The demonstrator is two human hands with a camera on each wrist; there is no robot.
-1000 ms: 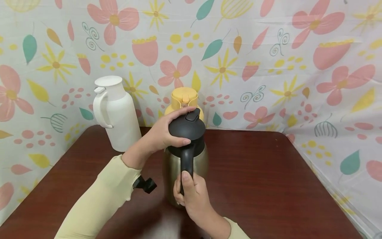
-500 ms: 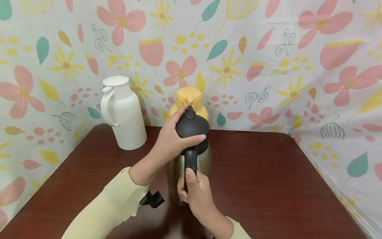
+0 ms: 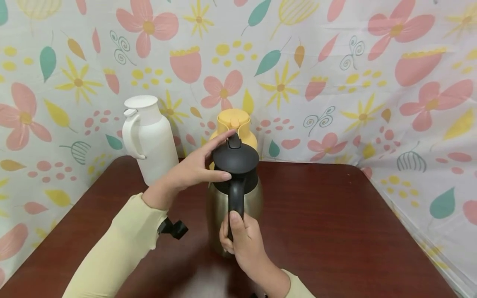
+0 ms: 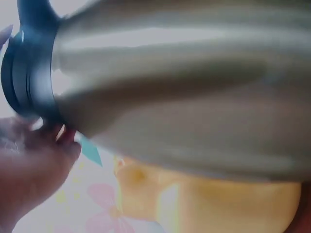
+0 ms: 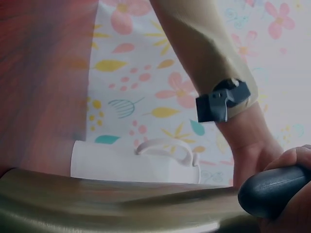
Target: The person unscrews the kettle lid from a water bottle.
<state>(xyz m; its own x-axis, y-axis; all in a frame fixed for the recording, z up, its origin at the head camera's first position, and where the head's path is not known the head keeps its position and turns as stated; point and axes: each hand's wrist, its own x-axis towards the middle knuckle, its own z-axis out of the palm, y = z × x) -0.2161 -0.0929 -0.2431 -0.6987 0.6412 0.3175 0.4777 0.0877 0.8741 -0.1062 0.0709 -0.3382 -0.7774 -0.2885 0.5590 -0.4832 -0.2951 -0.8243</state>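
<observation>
A brushed-steel vacuum jug point(image 3: 217, 211) with a black lid point(image 3: 238, 160) stands upright in mid-table in the head view. My right hand point(image 3: 244, 244) grips its black handle point(image 3: 236, 196), thumb along the near side. Around the lid's left side lies my left hand point(image 3: 191, 167): the index finger reaches up by the thumb latch point(image 3: 234, 141), and the thumb touches the lower left edge. The steel body point(image 4: 170, 92) fills the left wrist view, with left-hand fingers near the black collar. In the right wrist view the handle point(image 5: 267, 191) comes out of the right hand's grasp.
A white jug point(image 3: 154, 140) with a loop handle stands at the back left. Right behind the steel jug is a yellow jug point(image 3: 233, 118), partly hidden. The dark red wooden table point(image 3: 316, 215) ends at a flower-patterned curtain point(image 3: 335, 82).
The lid's latch has turned from pointing right to pointing nearly straight back. Over the last half second my left hand has shifted left, its thumb drawn back. The right hand keeps its grip.
</observation>
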